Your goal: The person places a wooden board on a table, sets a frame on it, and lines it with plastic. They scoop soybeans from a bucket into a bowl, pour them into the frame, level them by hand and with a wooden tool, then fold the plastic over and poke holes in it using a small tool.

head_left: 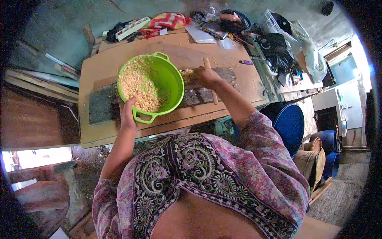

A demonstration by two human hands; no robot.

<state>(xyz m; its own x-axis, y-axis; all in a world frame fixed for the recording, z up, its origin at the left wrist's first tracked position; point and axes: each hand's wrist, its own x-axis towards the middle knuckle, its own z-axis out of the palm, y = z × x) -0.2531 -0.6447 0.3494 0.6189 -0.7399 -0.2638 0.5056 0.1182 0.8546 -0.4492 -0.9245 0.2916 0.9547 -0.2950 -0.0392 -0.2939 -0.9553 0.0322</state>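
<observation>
My left hand [128, 114] grips the near left rim of a green bowl [172, 85], beside its handle. The bowl tilts, and crumbly pale yellow bits [139, 83] lie along its left side. Under it a dark worn board [102, 103] rests on the table. To the right of the bowl, my right hand [205, 77] is closed over the board, at a small heap of the same bits [187, 75]. A wooden stick [215, 97] lies across the board at this hand; whether the fingers hold it or the bits is hidden.
Scattered crumbs dot the wooden table [242, 85]. A purple lighter [246, 62] lies at its right. Cloths [169, 20], papers [199, 35] and black bags [274, 49] crowd the far and right edges. A blue barrel [289, 127] stands at the near right.
</observation>
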